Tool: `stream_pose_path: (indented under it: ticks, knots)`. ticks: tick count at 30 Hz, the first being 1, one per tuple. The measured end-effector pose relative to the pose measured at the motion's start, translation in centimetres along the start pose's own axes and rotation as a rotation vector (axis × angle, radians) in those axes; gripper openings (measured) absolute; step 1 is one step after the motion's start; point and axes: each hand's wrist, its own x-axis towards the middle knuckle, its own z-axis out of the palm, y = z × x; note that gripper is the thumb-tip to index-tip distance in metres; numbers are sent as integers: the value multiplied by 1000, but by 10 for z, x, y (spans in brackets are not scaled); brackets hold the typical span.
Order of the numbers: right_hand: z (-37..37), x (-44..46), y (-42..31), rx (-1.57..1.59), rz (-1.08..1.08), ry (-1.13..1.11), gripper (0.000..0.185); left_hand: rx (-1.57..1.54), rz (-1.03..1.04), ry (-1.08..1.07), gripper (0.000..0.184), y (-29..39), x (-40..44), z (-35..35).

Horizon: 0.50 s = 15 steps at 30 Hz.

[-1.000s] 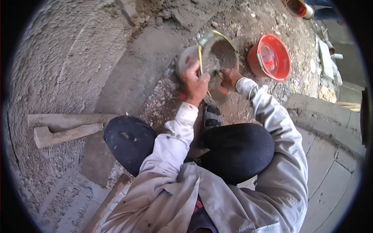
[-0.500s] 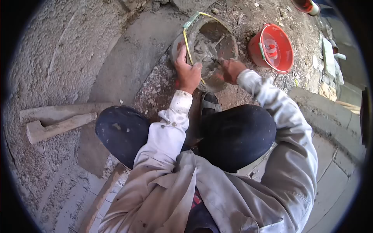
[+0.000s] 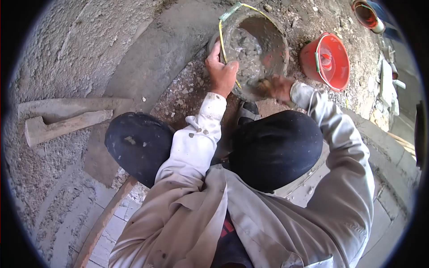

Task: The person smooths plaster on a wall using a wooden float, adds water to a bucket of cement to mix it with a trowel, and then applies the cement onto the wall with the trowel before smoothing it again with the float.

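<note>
Wet grey mortar [image 3: 246, 50] fills the lower part of a mud-caked bucket [image 3: 280, 33] with a yellow handle [image 3: 220, 35] that has a green grip. My left hand [image 3: 222, 73] is closed on the bucket's near left rim, with the thumb on top by the handle. At the near right rim, my right hand [image 3: 280, 88] is smeared by motion. It appears closed round a wooden-handled tool [image 3: 265, 84], whose working end is hidden at the bucket's inner edge.
A red bucket [image 3: 308, 62] with a red and clear object inside stands to the right. Another bucket [image 3: 365, 15] is farther off. Wooden pieces [image 3: 67, 127] lie at left beside the rough plastered surface [image 3: 76, 53]. My knees flank the working spot; rubble covers the ground.
My right hand has moved from over the mortar to the bucket's near right rim, with the tool. The mortar surface looks flatter. My left hand keeps its hold; the view has shifted slightly.
</note>
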Motion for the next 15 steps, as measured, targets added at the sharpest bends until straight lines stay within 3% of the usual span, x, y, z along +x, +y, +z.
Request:
stream_pose_path:
  ticks: [2, 3, 7, 11, 14, 15]
  knots:
    - [3, -24, -19, 319, 67, -65, 32, 15, -36, -11, 52, -6, -5, -1]
    - [6, -21, -15, 303, 41, -152, 20, 12, -56, -14, 52, -1, -7, 3]
    - [14, -33, -27, 1082, -83, -266, 12, -4, -102, -18, 52, 5, -12, 16]
    - [4, -22, -11, 1468, -103, -422, 22, 22, -86, -60, 51, 4, -2, 21]
    - [-16, -54, -24, 875, -118, -144, 22, -65, -178, -63, 56, 11, 12, 19]
    - [-21, -64, -18, 749, -224, -97, 24, -58, -190, -71, 58, 9, 20, 15]
